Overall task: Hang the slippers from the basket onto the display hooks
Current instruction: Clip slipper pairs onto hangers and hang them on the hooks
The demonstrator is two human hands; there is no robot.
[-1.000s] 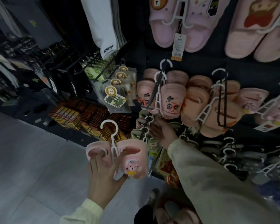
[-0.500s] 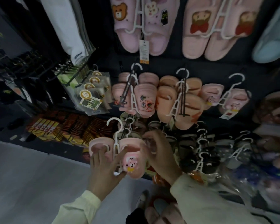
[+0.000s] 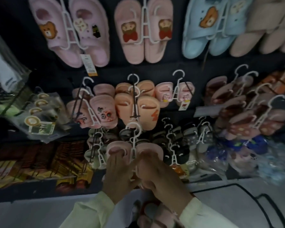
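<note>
I hold a small pair of pink slippers (image 3: pixel 118 148) clipped on a white hanger (image 3: pixel 133 134) in front of the display wall. My left hand (image 3: pixel 117 176) grips the left slipper from behind, fingers curled over its top. My right hand (image 3: pixel 161 176) holds the right slipper and the hanger's lower part. The hanger's hook sits just below a black display hook (image 3: pixel 135 102) that carries orange slippers (image 3: pixel 148 112). To its right a similar pink pair (image 3: pixel 164 94) hangs on another hook. The view is motion-blurred.
Larger pink slippers (image 3: pixel 138 33) and a blue pair (image 3: pixel 204 30) hang in the top row. Dark small slippers (image 3: pixel 176 145) crowd the hooks below. Packaged goods (image 3: pixel 38 122) hang at left. A black wire basket rim (image 3: pixel 266 201) shows at lower right, with more slippers (image 3: pixel 155 214) near my wrists.
The held pair rose and shifted right, under the orange slippers' hook. My right hand left the lower hooks and took hold of the pair alongside my left. The camera swung right.
</note>
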